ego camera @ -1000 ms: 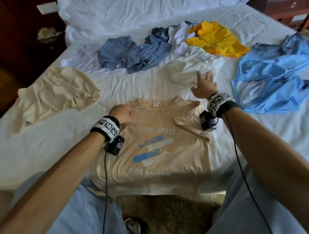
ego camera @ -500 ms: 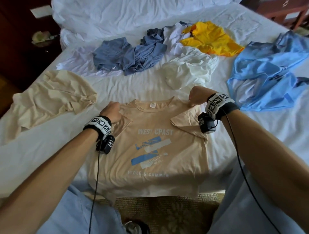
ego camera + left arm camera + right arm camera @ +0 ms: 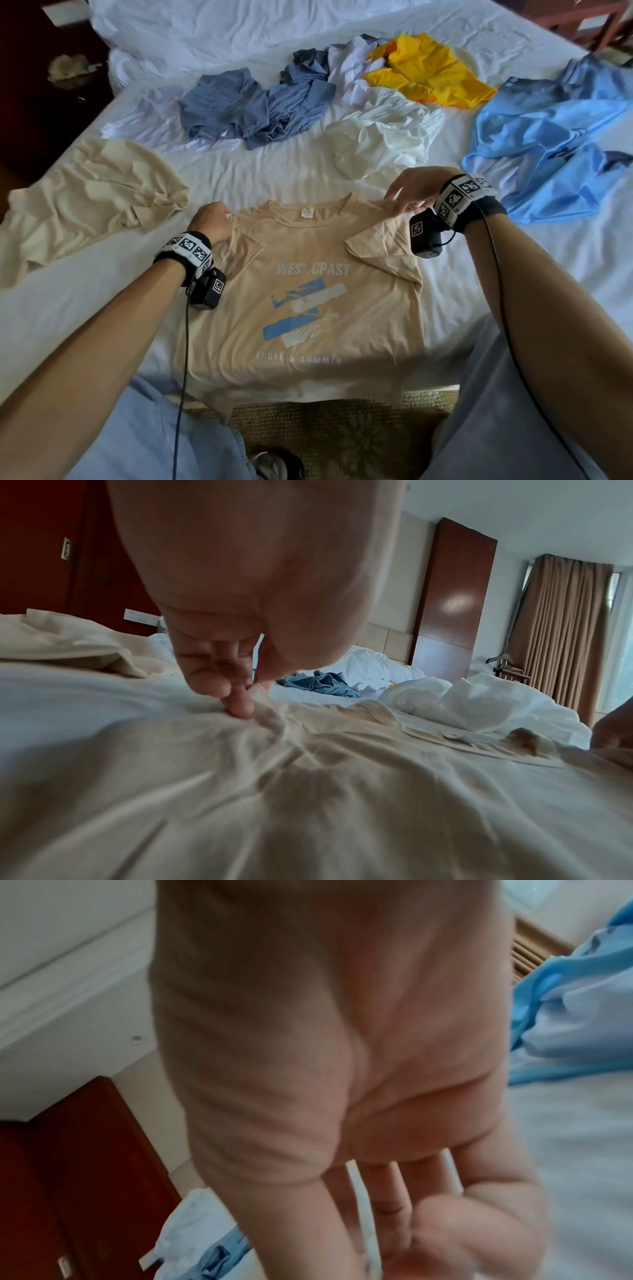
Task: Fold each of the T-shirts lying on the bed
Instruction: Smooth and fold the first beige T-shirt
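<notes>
A tan T-shirt (image 3: pixel 308 308) printed "WEST COAST" lies face up at the near edge of the bed (image 3: pixel 85 308), both sleeves folded inward and its hem hanging over the edge. My left hand (image 3: pixel 212 222) pinches the shirt's left shoulder; in the left wrist view the fingertips (image 3: pixel 245 707) nip a ridge of the tan T-shirt (image 3: pixel 308 791). My right hand (image 3: pixel 406 197) has its fingers curled down on the right shoulder seam and pinches it. The right wrist view is blurred and shows only the curled right hand (image 3: pixel 428 1231).
Crumpled shirts lie beyond: a beige one (image 3: pixel 92 192) at left, grey-blue ones (image 3: pixel 239 102), a white one (image 3: pixel 383 137), a yellow one (image 3: pixel 428 68) and a light blue one (image 3: pixel 548 137) at right. Pillows (image 3: pixel 239 27) are at the head. Carpet (image 3: pixel 342 438) shows below.
My right hand left the white shirt, where it lay flat, drew back and took hold of the tan shirt's right shoulder. My left hand stayed on the left shoulder.
</notes>
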Available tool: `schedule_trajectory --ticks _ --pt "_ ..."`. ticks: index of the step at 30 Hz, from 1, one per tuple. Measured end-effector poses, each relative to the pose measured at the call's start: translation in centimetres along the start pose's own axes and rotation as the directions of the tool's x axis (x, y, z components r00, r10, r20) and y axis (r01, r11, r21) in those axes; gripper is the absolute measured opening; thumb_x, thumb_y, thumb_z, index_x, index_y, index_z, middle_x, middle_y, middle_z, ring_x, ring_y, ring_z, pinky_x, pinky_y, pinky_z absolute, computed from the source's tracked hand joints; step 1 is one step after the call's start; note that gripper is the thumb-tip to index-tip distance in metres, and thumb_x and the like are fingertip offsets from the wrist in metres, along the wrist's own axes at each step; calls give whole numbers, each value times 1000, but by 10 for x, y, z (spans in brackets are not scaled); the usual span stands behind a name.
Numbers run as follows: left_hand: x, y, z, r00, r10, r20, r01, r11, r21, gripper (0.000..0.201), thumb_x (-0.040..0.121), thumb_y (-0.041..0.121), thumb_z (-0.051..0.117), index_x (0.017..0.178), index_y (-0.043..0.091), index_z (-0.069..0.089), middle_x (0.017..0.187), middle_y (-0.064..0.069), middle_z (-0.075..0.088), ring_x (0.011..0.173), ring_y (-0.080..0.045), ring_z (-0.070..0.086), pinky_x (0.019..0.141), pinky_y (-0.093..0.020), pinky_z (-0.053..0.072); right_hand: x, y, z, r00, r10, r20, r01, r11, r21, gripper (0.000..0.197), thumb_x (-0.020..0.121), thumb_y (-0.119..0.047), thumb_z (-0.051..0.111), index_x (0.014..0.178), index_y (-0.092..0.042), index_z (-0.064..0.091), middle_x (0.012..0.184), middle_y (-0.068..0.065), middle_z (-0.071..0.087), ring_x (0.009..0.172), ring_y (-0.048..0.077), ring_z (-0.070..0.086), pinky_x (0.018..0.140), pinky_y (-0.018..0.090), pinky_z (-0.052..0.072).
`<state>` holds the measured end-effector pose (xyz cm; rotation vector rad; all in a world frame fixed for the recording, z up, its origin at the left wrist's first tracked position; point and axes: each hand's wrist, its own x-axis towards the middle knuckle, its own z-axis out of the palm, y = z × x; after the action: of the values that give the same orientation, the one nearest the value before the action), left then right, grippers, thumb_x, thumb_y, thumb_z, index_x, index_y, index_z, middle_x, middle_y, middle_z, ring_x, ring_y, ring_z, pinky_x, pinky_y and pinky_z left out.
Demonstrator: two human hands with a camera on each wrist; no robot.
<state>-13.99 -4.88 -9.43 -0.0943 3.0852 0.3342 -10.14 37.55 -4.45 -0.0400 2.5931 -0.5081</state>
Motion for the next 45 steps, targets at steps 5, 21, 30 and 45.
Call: schedule_trajectory --ticks 5,21,30,45 --pt "-2 -10 3 1000 -10 26 10 1000 -12 38 94 5 48 130 7 59 137 -17 59 123 -36 57 100 -42 47 5 12 9 999 32 10 -33 997 77 52 76 -24 90 123 -24 67 89 1 74 81 13 70 71 27 55" --pt "8 -29 4 960 -210 -183 110 889 -444 6 79 15 61 73 15 63 74 -8 72 68 -32 73 69 -50 64 8 14 23 916 157 -370 -88 977 197 21 84 -27 78 86 -6 78 86 10 72 77 23 66 70 34 57" --pt "18 0 -18 919 -286 -271 58 778 -626 14 95 -2 54 92 11 59 79 -12 68 52 -20 71 44 -26 56 28 -1 20 819 159 -551 -61 980 192 14 80 -13 59 86 -7 70 90 14 68 75 33 66 60 32 47" --pt "-102 26 -51 997 73 4 -36 536 -843 34 99 8 63 132 12 58 114 -14 73 76 -23 70 65 -30 58 -41 -22 52 855 -105 -508 240 949 207 12 90 -20 75 86 -11 67 85 6 70 78 23 66 70 36 53"
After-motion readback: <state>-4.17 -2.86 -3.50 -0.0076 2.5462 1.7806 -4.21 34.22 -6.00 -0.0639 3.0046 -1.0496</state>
